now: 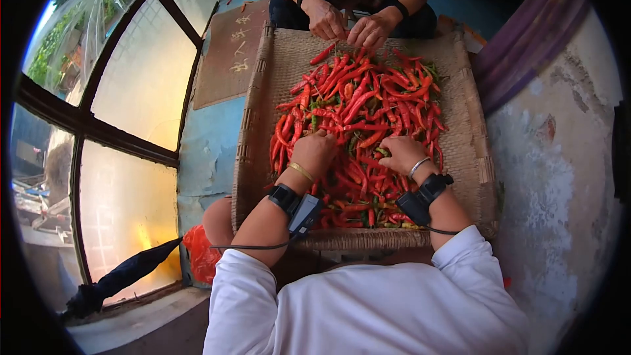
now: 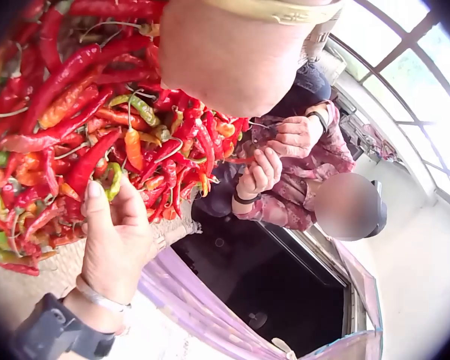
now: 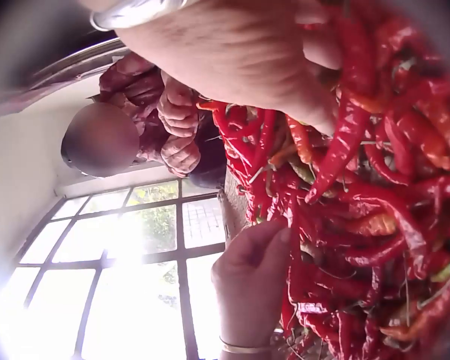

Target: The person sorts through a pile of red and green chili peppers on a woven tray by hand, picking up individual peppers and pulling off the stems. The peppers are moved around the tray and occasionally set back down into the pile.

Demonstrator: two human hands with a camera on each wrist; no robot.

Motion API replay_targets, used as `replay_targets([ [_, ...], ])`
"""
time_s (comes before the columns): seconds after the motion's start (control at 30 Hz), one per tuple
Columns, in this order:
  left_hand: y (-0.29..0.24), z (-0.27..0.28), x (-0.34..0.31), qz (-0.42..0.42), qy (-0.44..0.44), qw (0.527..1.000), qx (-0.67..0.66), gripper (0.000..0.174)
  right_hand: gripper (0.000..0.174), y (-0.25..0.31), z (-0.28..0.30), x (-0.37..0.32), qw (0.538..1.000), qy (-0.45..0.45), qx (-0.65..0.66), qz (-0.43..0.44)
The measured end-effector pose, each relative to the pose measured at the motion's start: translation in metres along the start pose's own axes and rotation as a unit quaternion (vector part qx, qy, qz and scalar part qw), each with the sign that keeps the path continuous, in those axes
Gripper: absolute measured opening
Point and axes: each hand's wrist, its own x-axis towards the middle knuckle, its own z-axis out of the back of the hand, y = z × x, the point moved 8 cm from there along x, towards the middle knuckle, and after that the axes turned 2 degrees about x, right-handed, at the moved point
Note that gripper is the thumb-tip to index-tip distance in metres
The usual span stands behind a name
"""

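Observation:
Red chili peppers [image 1: 358, 102], with some green and orange ones, lie heaped in a woven tray [image 1: 261, 85]. My left hand [image 1: 314, 154], with a gold bracelet, is over the left side of the heap. Seen in the right wrist view, its thumb and forefinger come together at a long red chili pepper [image 3: 294, 259] and pinch it. My right hand [image 1: 402, 154], wearing a silver bracelet, is at the right side of the heap. In the left wrist view its thumb and fingers pinch a small green chili pepper [image 2: 114, 180].
Across the tray sits another person, whose hands [image 1: 348, 26] meet over the far edge. Framed windows [image 1: 131, 118] line the left side, with a dark folded umbrella [image 1: 125, 276] and a red plastic bag [image 1: 199, 253] below. A purple curtain [image 1: 532, 33] hangs by the right wall.

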Motion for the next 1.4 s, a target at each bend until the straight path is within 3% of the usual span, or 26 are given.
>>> replay_targets([
  [0.13,-0.015,-0.010,-0.002,-0.046,0.026,0.995,-0.090,0.015,0.042,0.012,-0.007,-0.009,0.996,0.052,-0.068,-0.015],
  [0.27,-0.032,-0.005,-0.005,-0.071,0.038,0.984,-0.161,0.030,0.045,0.012,-0.012,-0.003,0.997,0.046,-0.062,0.009],
  [0.37,-0.033,-0.010,-0.004,-0.067,0.055,0.980,-0.181,0.041,0.043,0.016,-0.010,0.001,0.998,0.033,0.039,0.029],
  [0.4,-0.034,-0.011,-0.005,-0.073,0.060,0.974,-0.203,0.043,0.041,0.018,-0.006,-0.001,0.984,0.025,0.176,0.017],
  [0.47,-0.033,-0.014,-0.005,-0.072,0.077,0.966,-0.236,0.042,0.037,0.019,0.002,-0.004,0.901,0.004,0.434,-0.008],
  [0.5,-0.035,-0.016,-0.004,-0.071,0.093,0.956,-0.268,0.042,0.027,0.022,0.003,-0.002,0.858,-0.008,0.513,0.040],
  [0.53,-0.036,-0.017,-0.004,-0.072,0.093,0.956,-0.268,0.042,0.027,0.019,0.000,-0.001,0.858,-0.008,0.513,0.039],
  [0.6,-0.040,-0.027,-0.006,-0.027,0.171,0.883,-0.436,0.036,0.021,0.020,-0.007,0.000,0.796,0.018,0.604,0.038],
  [0.7,-0.041,-0.020,-0.007,-0.017,0.136,0.888,-0.438,0.032,0.018,0.023,-0.015,0.003,0.781,-0.011,0.622,0.053],
  [0.83,-0.029,-0.034,-0.006,0.026,0.146,0.893,-0.426,0.030,0.015,0.021,-0.014,0.003,0.790,-0.025,0.613,0.020],
  [0.93,-0.025,-0.042,-0.007,0.068,0.173,0.863,-0.470,0.026,0.015,0.011,-0.016,0.006,0.782,-0.038,0.622,-0.005],
  [1.03,-0.016,-0.042,-0.006,0.120,0.172,0.856,-0.472,0.021,0.014,0.002,-0.012,0.007,0.798,-0.069,0.597,-0.034],
  [1.1,-0.011,-0.042,-0.007,0.170,0.172,0.820,-0.519,0.018,0.022,-0.007,-0.011,0.006,0.824,-0.076,0.553,-0.097],
  [1.13,-0.011,-0.041,-0.007,0.170,0.172,0.820,-0.519,0.018,0.022,-0.009,-0.010,0.006,0.824,-0.076,0.552,-0.097],
  [1.23,-0.013,-0.036,-0.006,0.172,0.164,0.781,-0.578,0.018,0.056,-0.002,-0.006,0.001,0.883,-0.038,0.461,-0.080],
  [1.3,-0.018,-0.034,-0.007,0.176,0.185,0.755,-0.604,0.016,0.057,0.007,-0.005,0.000,0.870,-0.036,0.490,-0.039],
  [1.37,-0.019,-0.037,-0.006,0.162,0.185,0.758,-0.604,0.015,0.057,0.018,-0.005,0.000,0.855,-0.032,0.518,0.004],
  [1.4,-0.020,-0.039,-0.006,0.149,0.185,0.762,-0.602,0.015,0.052,0.026,-0.006,0.001,0.825,-0.037,0.564,0.030],
])
